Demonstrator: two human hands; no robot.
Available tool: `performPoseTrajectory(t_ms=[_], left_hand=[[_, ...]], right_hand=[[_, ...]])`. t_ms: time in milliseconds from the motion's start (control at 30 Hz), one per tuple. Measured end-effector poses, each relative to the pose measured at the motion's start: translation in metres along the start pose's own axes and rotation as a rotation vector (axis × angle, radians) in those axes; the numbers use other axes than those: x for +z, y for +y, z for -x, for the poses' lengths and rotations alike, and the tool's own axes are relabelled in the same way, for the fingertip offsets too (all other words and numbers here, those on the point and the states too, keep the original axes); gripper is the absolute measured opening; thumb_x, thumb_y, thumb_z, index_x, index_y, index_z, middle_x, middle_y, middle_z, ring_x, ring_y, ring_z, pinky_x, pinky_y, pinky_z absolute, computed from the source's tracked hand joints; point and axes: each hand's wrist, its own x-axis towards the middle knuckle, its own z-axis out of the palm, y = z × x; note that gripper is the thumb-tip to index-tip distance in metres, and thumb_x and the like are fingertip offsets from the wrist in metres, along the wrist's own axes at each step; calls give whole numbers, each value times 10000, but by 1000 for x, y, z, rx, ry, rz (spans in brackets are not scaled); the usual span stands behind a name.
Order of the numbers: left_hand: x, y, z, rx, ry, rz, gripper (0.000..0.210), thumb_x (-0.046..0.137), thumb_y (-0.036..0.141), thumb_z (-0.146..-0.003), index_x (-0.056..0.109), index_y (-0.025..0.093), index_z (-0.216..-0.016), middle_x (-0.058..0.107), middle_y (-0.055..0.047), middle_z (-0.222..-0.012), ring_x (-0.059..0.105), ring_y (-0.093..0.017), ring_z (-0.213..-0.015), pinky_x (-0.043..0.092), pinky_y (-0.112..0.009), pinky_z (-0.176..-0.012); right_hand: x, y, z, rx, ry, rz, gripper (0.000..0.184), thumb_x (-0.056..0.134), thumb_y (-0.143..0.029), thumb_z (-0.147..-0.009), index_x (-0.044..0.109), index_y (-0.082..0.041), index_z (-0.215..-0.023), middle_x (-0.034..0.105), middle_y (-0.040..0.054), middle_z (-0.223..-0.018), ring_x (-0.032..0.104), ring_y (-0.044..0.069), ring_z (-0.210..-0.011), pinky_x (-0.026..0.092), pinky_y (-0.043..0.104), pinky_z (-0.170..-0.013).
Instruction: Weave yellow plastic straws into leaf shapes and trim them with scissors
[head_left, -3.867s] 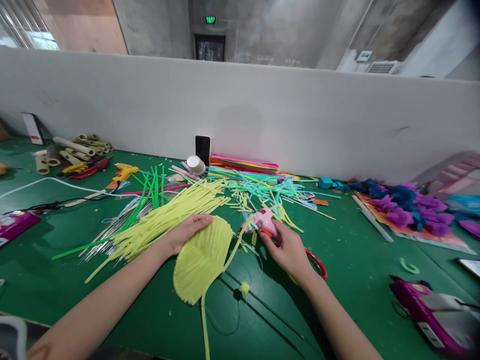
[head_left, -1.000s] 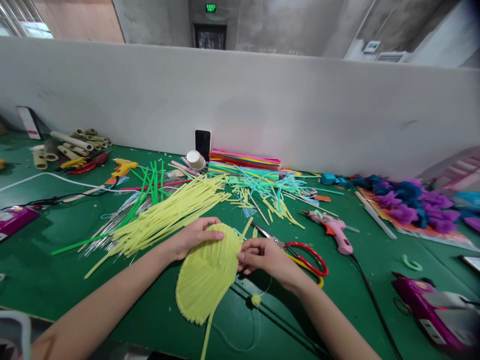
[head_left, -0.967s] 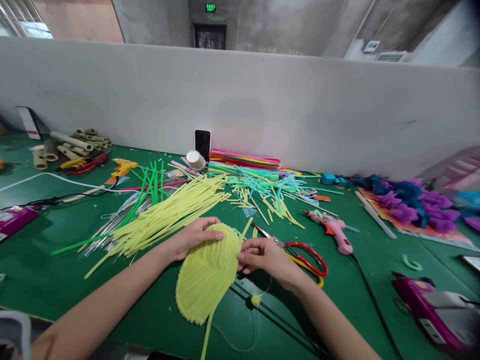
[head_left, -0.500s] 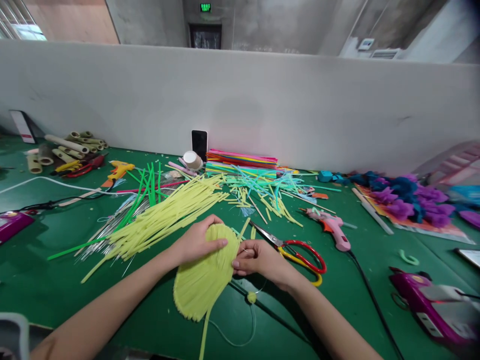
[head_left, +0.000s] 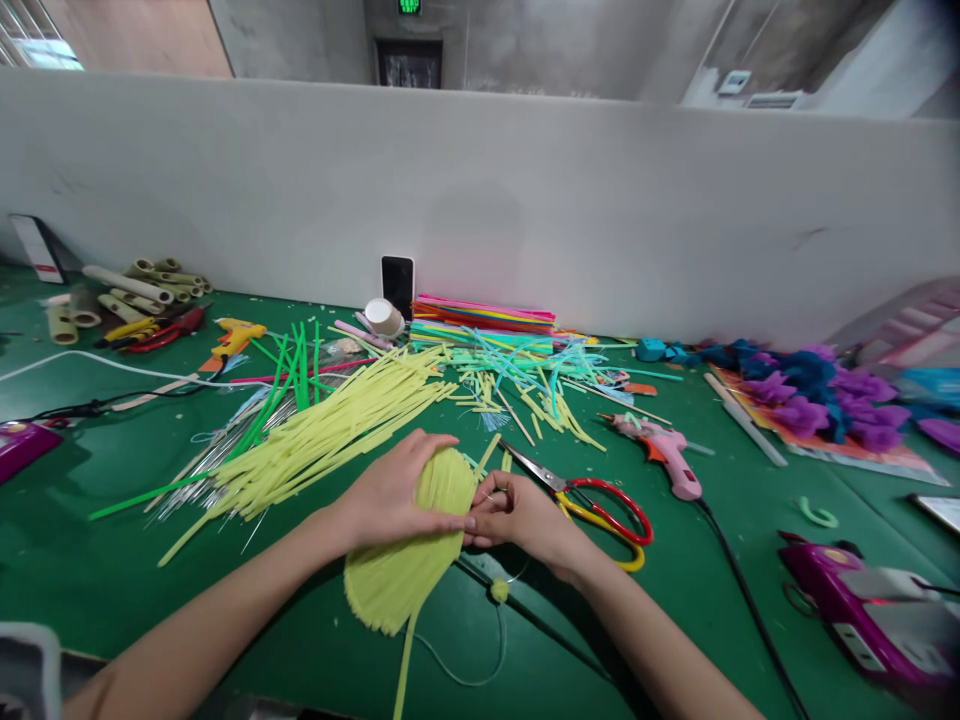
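A yellow fan-shaped piece made of pipe cleaners [head_left: 401, 580] is held over the green table. My left hand [head_left: 394, 495] wraps over its upper left side, the thumb stretched across its face to the right edge. At that edge my right hand [head_left: 506, 515] pinches closely, its fingertips meeting my left thumb; a thin wire or thread seems to pass by them, too fine to make out. One yellow strand hangs from the piece's lower end. Below my right hand lie a small yellow ball [head_left: 499, 590] and a thin pale cord [head_left: 480, 683].
Scissors [head_left: 600, 505] with red and yellow handles lie just right of my right hand. A pink glue gun [head_left: 664, 450] is farther right. Yellow pipe cleaners [head_left: 337, 430] are heaped behind my left hand. A purple power strip [head_left: 844, 610] stands at the right.
My left thumb has moved right and down across the yellow piece to meet my right fingertips. My right hand stays pinched at the edge. The view has shifted slightly.
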Motion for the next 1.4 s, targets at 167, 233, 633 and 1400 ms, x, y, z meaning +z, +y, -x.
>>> performPoseTrajectory(t_ms=[167,233,633,1400], left_hand=[[6,3,4,34,-13,-203,960,750,620,-572,402,263,-1393,479,-98,-1131,481,-320,-1050,394,-436,-911],[8,4,4,23,-26,-275,979,728,637,-591,355,265,-1415,452,-98,-1149,466,-317,-1062,398,-457,-916],[8,5,5,57,-41,-300,819,717,623,-631,429,283,-1318,412,-92,-1182,442,-301,-1120,403,-453,-945],[9,8,4,41,-53,-274,822,737,591,-620,428,288,-1319,425,-86,-1162,458,-296,-1063,423,-462,-904]], right_hand=[[0,1,0,-10,9,2,498,879,-318,-536,499,-156,-815,680,-25,-641,679,123,-627,560,261,-660],[-1,2,0,-17,14,-3,491,877,-315,-541,501,-152,-811,668,-36,-622,673,117,-610,561,258,-652],[-3,-2,1,-21,13,-45,417,830,-332,-637,536,-145,-865,663,-19,-676,693,126,-655,565,243,-673],[4,-16,2,61,78,-121,388,464,-478,-923,605,-118,-881,712,111,-850,722,181,-654,588,261,-617]])
